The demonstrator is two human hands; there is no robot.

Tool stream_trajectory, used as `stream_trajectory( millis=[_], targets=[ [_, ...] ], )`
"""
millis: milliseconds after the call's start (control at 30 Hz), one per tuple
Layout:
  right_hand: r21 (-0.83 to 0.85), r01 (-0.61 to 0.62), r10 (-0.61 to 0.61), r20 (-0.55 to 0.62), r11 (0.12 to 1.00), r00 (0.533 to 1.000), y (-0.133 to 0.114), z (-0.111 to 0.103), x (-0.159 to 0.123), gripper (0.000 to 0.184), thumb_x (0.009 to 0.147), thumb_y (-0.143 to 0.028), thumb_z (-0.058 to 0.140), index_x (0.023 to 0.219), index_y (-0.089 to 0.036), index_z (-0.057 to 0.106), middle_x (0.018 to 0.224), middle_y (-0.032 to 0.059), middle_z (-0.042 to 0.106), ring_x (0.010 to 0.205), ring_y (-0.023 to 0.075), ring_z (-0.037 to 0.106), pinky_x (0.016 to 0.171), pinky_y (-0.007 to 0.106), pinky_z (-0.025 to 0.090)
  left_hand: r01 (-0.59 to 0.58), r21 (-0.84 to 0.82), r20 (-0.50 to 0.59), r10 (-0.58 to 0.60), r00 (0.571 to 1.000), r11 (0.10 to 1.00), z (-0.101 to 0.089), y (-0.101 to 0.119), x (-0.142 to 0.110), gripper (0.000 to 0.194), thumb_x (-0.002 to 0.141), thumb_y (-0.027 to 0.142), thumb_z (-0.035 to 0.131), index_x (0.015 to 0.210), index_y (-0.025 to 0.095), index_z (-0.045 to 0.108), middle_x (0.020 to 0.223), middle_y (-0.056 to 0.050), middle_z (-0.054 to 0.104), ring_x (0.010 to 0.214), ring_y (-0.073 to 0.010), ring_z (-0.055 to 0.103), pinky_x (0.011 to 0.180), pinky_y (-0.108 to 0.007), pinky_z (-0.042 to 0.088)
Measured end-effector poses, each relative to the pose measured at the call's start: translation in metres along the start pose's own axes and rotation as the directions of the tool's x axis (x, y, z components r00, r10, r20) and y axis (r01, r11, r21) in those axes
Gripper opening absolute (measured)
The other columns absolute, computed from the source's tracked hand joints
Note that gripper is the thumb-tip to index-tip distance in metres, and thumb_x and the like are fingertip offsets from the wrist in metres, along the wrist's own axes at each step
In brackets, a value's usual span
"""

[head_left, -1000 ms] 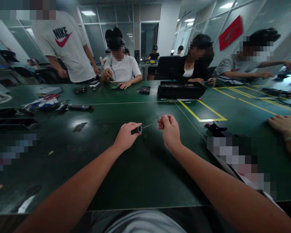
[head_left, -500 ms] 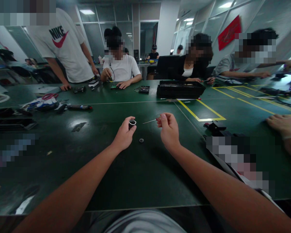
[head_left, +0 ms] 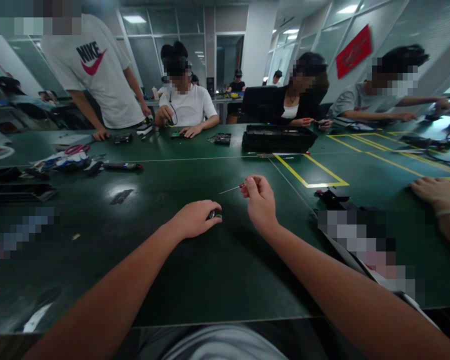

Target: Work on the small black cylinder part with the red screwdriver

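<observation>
My left hand (head_left: 195,218) is low over the green table (head_left: 195,280), curled round a small black cylinder with a silver rim (head_left: 210,215). Most of that cylinder is hidden by my fingers. Between thumb and fingertips is a small dark round piece (head_left: 219,216); whether it is gripped or only touched I cannot tell. My right hand (head_left: 260,200) is closed on a thin screwdriver (head_left: 230,190) with a red handle. Its bare shaft points left, above and apart from the left hand.
A long black open case (head_left: 279,139) stands across the table near yellow tape lines (head_left: 326,182). Black parts (head_left: 333,197) lie to the right, by another person's hand (head_left: 433,192). Gloves and a cable bundle (head_left: 67,157) are at left. Several people sit or stand opposite.
My left hand has turned over and come down with the cylinder to the small round piece on the table. The right hand and screwdriver have barely moved.
</observation>
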State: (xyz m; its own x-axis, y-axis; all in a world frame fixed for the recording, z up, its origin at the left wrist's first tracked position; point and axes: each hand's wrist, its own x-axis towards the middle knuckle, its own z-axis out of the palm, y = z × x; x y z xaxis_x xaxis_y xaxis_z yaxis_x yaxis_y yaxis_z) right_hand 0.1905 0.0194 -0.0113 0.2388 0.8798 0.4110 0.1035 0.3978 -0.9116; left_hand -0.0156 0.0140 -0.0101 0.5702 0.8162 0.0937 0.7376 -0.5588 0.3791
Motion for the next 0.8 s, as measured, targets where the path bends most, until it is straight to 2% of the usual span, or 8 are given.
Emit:
stream_trajectory(
  millis=[100,267,400,533,667,733,800],
  targets=[
    [0.006,-0.008,0.008,0.002,1.0,1.0,0.0,0.001,0.0,0.019,0.096,-0.041,0.053,0.094,-0.024,0.059,0.079,0.0004,0.063,0.072,0.0168,0.059,0.07,0.033,0.048,0.016,0.031,0.012,-0.016,1.0,0.999,0.003,0.0,0.0,0.039,0.087,0.038,0.069,0.125,0.028,0.069,0.111,-0.008,0.072,0.1,-0.0275,0.067,0.081,-0.034,0.05],
    [-0.008,-0.023,0.024,0.028,1.0,0.999,-0.002,0.0,-0.001,0.02,0.096,-0.042,0.053,0.094,-0.023,0.06,0.078,0.0005,0.062,0.072,0.0169,0.059,0.069,0.034,0.048,0.019,0.032,0.03,-0.02,0.999,0.999,0.005,0.004,0.001,0.022,0.088,0.036,0.068,0.106,0.027,0.075,0.099,-0.007,0.071,0.091,-0.0252,0.067,0.078,-0.032,0.049],
    [-0.019,-0.031,0.031,0.03,0.999,0.999,-0.001,0.0,-0.001,0.021,0.096,-0.042,0.053,0.096,-0.023,0.061,0.08,0.0011,0.064,0.073,0.0172,0.06,0.07,0.034,0.048,0.063,0.001,0.018,-0.063,0.998,0.998,0.005,0.001,0.0,0.024,0.09,0.039,0.064,0.106,0.025,0.073,0.103,-0.007,0.072,0.092,-0.0254,0.066,0.077,-0.034,0.049],
    [0.003,-0.024,0.024,0.021,1.0,0.999,0.003,0.001,0.0,0.021,0.096,-0.043,0.054,0.093,-0.023,0.06,0.078,0.0006,0.064,0.072,0.0168,0.06,0.069,0.034,0.048,0.159,-0.153,-0.021,-0.164,0.986,0.975,-0.002,-0.008,0.001,0.031,0.092,0.044,0.06,0.114,0.023,0.069,0.108,-0.007,0.072,0.095,-0.0252,0.066,0.079,-0.037,0.049],
    [-0.005,-0.032,0.032,0.038,0.999,0.999,0.004,0.0,0.0,0.021,0.096,-0.043,0.055,0.094,-0.023,0.061,0.079,0.0012,0.065,0.073,0.0172,0.06,0.07,0.034,0.048,0.206,-0.339,-0.164,-0.273,0.948,0.918,-0.013,-0.024,0.002,0.034,0.089,0.041,0.062,0.115,0.021,0.069,0.109,-0.008,0.071,0.095,-0.024,0.064,0.081,-0.037,0.048],
    [-0.008,-0.037,0.038,0.045,0.999,0.998,0.003,-0.001,0.0,0.022,0.096,-0.043,0.054,0.094,-0.023,0.061,0.08,0.0016,0.065,0.073,0.0175,0.061,0.071,0.035,0.049,0.206,-0.475,-0.216,-0.341,0.915,0.855,-0.019,-0.033,0.002,0.036,0.089,0.039,0.06,0.118,0.02,0.069,0.1,-0.007,0.07,0.083,-0.0204,0.062,0.074,-0.034,0.047],
    [-0.01,-0.042,0.042,0.054,0.999,0.998,0.001,-0.001,0.0,0.022,0.096,-0.043,0.054,0.095,-0.023,0.061,0.08,0.0019,0.065,0.074,0.0178,0.061,0.071,0.035,0.049,0.174,-0.64,-0.244,-0.413,0.878,0.748,-0.025,-0.041,0.0,0.035,0.089,0.036,0.057,0.116,0.018,0.069,0.089,-0.006,0.068,0.069,-0.0161,0.057,0.063,-0.03,0.043]
  ],
)
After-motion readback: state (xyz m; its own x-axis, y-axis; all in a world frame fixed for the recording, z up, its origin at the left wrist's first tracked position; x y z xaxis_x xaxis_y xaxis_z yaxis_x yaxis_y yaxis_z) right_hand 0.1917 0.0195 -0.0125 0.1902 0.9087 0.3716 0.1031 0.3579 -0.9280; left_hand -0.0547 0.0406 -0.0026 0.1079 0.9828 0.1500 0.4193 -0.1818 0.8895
